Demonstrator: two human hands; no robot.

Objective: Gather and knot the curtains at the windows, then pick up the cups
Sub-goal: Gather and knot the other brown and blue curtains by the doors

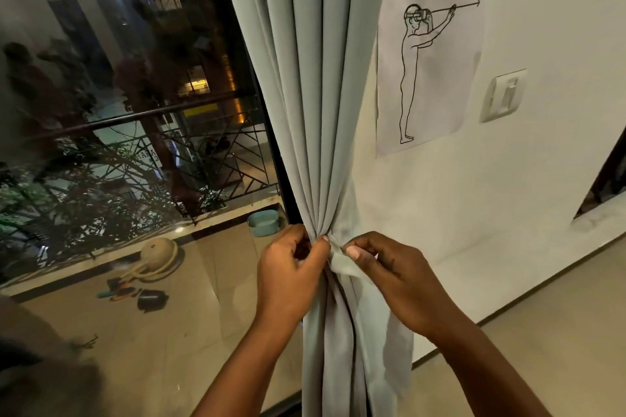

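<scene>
the pale grey-green curtain (315, 95) hung down the centre of the frame, from the top edge to the bottom, its folds drawn together into a narrow waist just below the middle. the left hand (291, 267) was there at the waist, its grip closed around the bunched folds from the left side, thumb tip pressed against the cloth. just right of it the right hand (389, 271) pinched a loose flap of the same fabric (342, 264) between thumb and forefinger, the two hands nearly touching. below the hands the curtain fell in looser, twisted folds to the bottom edge. to the left, filling the left half of the frame, stood a dark window (135, 112) with a balcony railing (135, 118) and foliage beyond it, and reflections lay on the glass. on the tiled balcony floor at lower left sat a teal basin (264, 222), a beige round object (162, 256) and a small dark pot (152, 298). on the white wall at upper right hung a paper poster (430, 44) with a line drawing of a standing figure, and a light switch (504, 95) was right of it.
</scene>
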